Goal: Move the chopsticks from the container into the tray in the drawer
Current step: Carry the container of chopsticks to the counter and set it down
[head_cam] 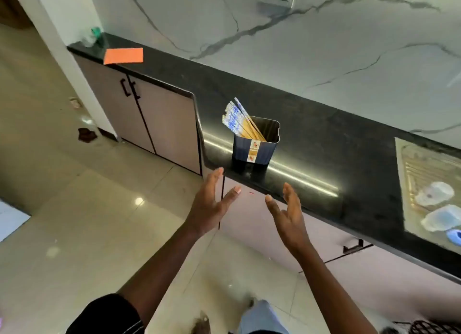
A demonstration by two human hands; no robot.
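A bundle of wooden chopsticks (pixel 239 120) in white-and-blue paper sleeves leans to the left inside a shiny metal container (pixel 254 149) that stands near the front edge of the black countertop (pixel 324 144). My left hand (pixel 212 204) and my right hand (pixel 289 214) hover below and in front of the container, palms facing each other, fingers spread, holding nothing. Both are apart from the container. Under the counter, the drawer front (pixel 252 221) behind my hands is shut. No tray is in view.
An orange card (pixel 123 55) lies at the counter's far left end. A steel sink drainboard (pixel 429 191) with small pale items sits at the right. Cabinet doors (pixel 149 116) with black handles stand to the left. Glossy tiled floor (pixel 87 221) spreads below.
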